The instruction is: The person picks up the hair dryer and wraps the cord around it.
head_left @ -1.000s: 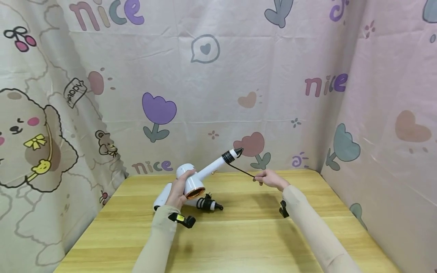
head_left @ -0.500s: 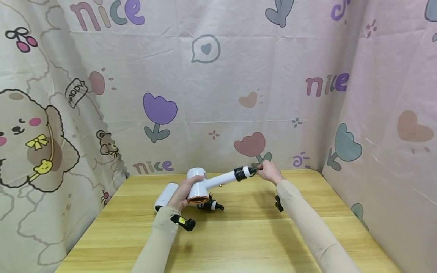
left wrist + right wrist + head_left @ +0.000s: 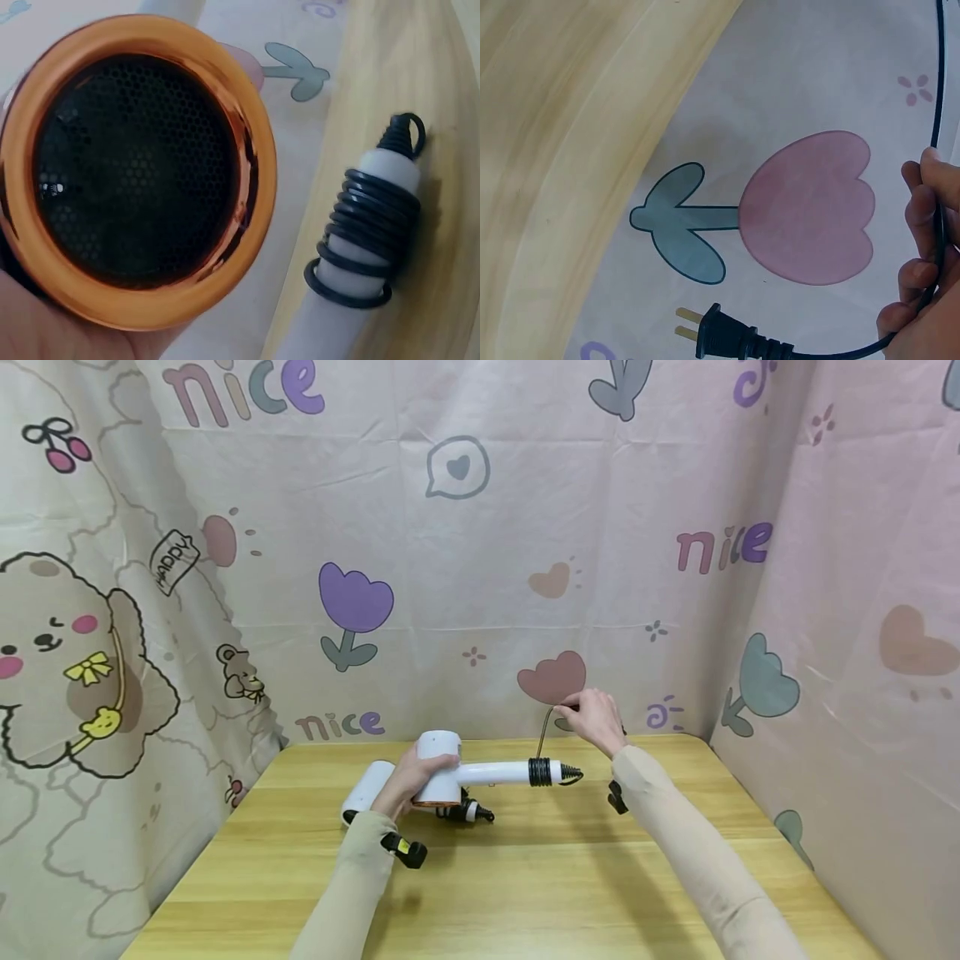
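My left hand (image 3: pixel 408 781) grips a white hair dryer (image 3: pixel 495 772) by its barrel, handle pointing right and held above the table. Its copper-rimmed mesh end (image 3: pixel 259 172) faces the left wrist camera. Black cord is coiled round the handle's end. From that coil a stretch of cord (image 3: pixel 543 732) rises to my right hand (image 3: pixel 594 718), which pinches it between thumb and fingers. In the right wrist view the two-pin plug (image 3: pixel 724 332) dangles from the cord below that hand. A second white hair dryer (image 3: pixel 366 789) lies behind the left hand, its handle wrapped in black cord (image 3: pixel 367 225).
Both hands are over a light wooden table (image 3: pixel 525 893). Patterned curtains (image 3: pixel 465 568) hang behind its far edge and at both sides.
The held dryer's handle has swung down from a tilt to nearly level. My right hand dipped to the handle's tip, then rose above the coil with the cord.
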`<state>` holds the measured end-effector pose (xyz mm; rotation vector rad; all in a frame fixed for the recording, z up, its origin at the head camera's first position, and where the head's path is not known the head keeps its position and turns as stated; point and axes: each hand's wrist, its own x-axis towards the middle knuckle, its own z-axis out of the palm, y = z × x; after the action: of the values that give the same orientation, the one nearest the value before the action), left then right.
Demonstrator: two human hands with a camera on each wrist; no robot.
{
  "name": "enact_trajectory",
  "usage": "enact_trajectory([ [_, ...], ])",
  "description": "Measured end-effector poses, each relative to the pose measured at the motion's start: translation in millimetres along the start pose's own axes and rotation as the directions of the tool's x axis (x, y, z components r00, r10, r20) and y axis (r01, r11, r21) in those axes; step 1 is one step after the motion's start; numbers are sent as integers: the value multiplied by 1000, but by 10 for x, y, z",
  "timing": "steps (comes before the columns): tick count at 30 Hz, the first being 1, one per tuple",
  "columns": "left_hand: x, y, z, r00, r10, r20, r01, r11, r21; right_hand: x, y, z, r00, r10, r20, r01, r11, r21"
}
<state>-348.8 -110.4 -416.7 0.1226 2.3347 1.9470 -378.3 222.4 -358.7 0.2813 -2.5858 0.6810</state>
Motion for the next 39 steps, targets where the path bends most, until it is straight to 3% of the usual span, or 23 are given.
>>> enact_trajectory([
  [7, -9, -22, 2, 998, 55, -25, -55, 998, 26, -17, -13, -23, 1000, 18, -10, -18, 1000, 26],
  [15, -26, -54, 45, 983, 133, -123, -124, 989, 75, -37, -121, -70, 997, 12, -76, -9, 999, 44],
  [22, -28, -97, 94, 969, 218, -113, -195, 964, 181, -140, -240, -43, 994, -35, -105, 41, 997, 58],
  [28, -27, -113, 120, 953, 283, -106, -249, 934, 258, -238, -212, -53, 991, -5, -132, 9, 1000, 23],
  [35, -16, -81, 180, 933, 331, -139, -273, 905, 325, -290, -264, -111, 989, -22, -145, 24, 1000, 15],
  [39, -5, -62, 214, 930, 335, -151, -265, 897, 354, -320, -341, -134, 987, -51, -155, 50, 999, -6],
])
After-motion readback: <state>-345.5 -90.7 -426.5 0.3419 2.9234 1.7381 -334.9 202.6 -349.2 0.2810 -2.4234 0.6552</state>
